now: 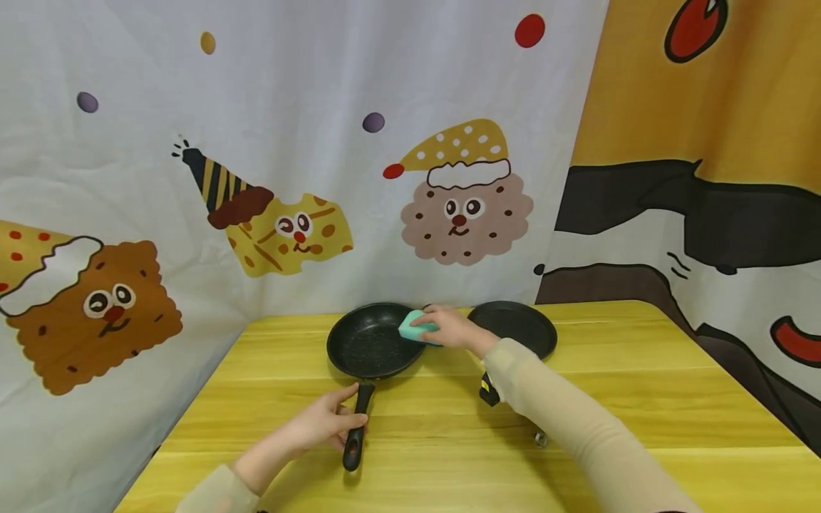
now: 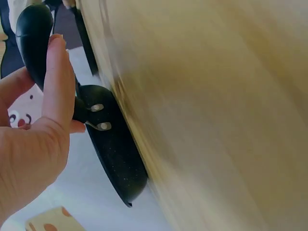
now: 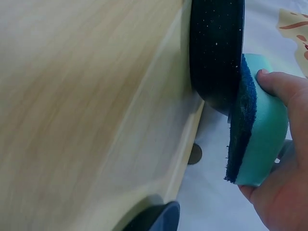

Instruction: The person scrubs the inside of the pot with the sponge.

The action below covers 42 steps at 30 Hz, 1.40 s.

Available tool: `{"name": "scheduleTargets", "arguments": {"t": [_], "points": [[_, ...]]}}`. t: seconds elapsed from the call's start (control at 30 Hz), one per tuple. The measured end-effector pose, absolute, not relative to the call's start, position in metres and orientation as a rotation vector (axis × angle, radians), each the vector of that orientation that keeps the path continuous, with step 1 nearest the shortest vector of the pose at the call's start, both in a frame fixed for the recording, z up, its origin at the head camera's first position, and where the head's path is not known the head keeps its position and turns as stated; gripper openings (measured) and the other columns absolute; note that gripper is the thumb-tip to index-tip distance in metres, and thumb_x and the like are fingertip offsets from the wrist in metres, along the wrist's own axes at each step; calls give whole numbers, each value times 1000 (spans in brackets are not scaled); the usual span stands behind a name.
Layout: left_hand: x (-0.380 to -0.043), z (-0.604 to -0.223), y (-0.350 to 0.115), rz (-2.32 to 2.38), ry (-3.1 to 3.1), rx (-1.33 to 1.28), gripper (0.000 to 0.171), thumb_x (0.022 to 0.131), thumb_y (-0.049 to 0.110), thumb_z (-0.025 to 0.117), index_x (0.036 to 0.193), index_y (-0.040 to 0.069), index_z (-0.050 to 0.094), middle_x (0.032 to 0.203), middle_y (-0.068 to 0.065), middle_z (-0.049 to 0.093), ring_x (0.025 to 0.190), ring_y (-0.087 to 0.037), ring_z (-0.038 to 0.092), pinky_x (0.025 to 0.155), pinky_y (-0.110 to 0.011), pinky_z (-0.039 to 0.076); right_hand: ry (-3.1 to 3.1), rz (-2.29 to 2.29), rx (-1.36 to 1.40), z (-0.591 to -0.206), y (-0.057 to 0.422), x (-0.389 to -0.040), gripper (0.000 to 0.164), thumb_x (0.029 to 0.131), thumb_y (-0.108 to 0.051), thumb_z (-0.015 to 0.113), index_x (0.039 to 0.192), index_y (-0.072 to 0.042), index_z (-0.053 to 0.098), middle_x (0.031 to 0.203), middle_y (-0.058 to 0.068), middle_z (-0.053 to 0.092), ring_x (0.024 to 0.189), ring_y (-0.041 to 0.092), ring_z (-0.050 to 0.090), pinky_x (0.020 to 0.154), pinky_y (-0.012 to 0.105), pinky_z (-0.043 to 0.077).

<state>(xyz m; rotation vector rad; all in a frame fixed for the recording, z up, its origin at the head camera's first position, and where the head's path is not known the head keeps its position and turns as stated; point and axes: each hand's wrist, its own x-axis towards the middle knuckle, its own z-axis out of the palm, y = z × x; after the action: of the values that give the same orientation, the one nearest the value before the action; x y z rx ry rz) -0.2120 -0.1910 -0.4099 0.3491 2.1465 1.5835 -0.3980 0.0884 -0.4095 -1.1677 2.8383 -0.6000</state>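
Note:
A black speckled frying pan (image 1: 372, 345) sits on the table, its handle (image 1: 362, 407) pointing toward me. My left hand (image 1: 319, 423) grips that handle between thumb and fingers; the left wrist view shows the handle (image 2: 33, 45) and the pan's riveted side (image 2: 118, 149). In my right hand (image 1: 454, 328) is a sponge (image 1: 413, 325), turquoise foam with a dark blue scouring layer. It is at the pan's right rim. The right wrist view has the scouring layer (image 3: 241, 125) facing the rim and the thumb pressing the foam; exact contact is hard to judge.
A second, shallower black pan (image 1: 513, 328) stands to the right, partly behind my right forearm, with its handle (image 1: 489, 390) toward me. Yellowish wooden table (image 1: 436, 456) spreads around both pans. A printed curtain (image 1: 308, 71) hangs behind the far edge.

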Motion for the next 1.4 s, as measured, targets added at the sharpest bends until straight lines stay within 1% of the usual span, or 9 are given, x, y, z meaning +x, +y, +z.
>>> {"name": "scheduleTargets", "arguments": {"t": [0.17, 0.27, 0.4, 0.5, 0.6, 0.7, 0.93, 1.2, 1.4], "points": [[-214, -410, -178, 1555, 2178, 415, 81, 96, 12, 60, 149, -15, 4, 94, -21, 69, 63, -18, 65, 56, -43, 56, 2848, -541, -1146, -404, 100, -396, 39, 97, -31, 60, 134, -19, 61, 147, 21, 39, 134, 42, 34, 104, 57, 35], [-216, -410, -171, 1540, 2201, 441, 80, 97, 12, 60, 148, -16, 6, 91, -20, 69, 60, -17, 63, 55, -44, 56, 2868, -492, -1142, -402, 108, -395, 39, 98, -32, 59, 134, -19, 61, 146, 22, 39, 133, 44, 34, 103, 63, 32], [-218, -409, -159, 1490, 2244, 458, 78, 96, 13, 61, 148, -15, 11, 84, -13, 69, 57, -16, 62, 55, -45, 56, 2899, -441, -1100, -402, 120, -395, 39, 98, -35, 59, 135, -22, 61, 146, 20, 40, 133, 44, 34, 100, 68, 28], [-220, -409, -149, 1449, 2281, 475, 78, 96, 15, 62, 148, -15, 12, 78, -9, 67, 55, -18, 62, 54, -44, 57, 2911, -444, -1071, -401, 128, -397, 39, 97, -34, 59, 135, -22, 61, 147, 20, 40, 133, 44, 34, 100, 69, 28], [-221, -409, -140, 1408, 2319, 485, 78, 96, 16, 62, 148, -15, 12, 68, -8, 63, 51, -19, 60, 52, -42, 56, 2917, -461, -1062, -400, 134, -398, 38, 97, -33, 59, 134, -22, 62, 147, 20, 40, 132, 45, 34, 99, 69, 29], [-222, -410, -133, 1382, 2325, 480, 79, 97, 18, 61, 150, -13, 11, 62, -10, 61, 49, -20, 60, 51, -43, 56, 2922, -463, -1054, -401, 139, -400, 38, 98, -32, 59, 134, -22, 61, 147, 20, 40, 132, 45, 34, 99, 68, 29], [-227, -409, -123, 1360, 2294, 499, 83, 97, 21, 62, 150, -11, 8, 61, -14, 63, 50, -24, 63, 51, -43, 56, 2946, -431, -1027, -403, 147, -404, 38, 98, -32, 58, 135, -23, 60, 148, 19, 39, 133, 44, 34, 100, 68, 28], [-232, -409, -115, 1344, 2326, 502, 83, 96, 22, 63, 151, -10, 9, 60, -10, 63, 50, -20, 62, 52, -41, 56, 2987, -425, -978, -406, 151, -410, 40, 98, -33, 59, 136, -24, 59, 149, 18, 37, 135, 44, 32, 102, 68, 27], [-231, -405, -112, 1357, 2280, 514, 88, 94, 19, 67, 151, -10, 6, 62, -12, 63, 53, -26, 63, 54, -45, 56, 2971, -440, -982, -406, 153, -412, 40, 97, -32, 60, 136, -22, 59, 149, 19, 38, 136, 42, 31, 105, 65, 26]]}}
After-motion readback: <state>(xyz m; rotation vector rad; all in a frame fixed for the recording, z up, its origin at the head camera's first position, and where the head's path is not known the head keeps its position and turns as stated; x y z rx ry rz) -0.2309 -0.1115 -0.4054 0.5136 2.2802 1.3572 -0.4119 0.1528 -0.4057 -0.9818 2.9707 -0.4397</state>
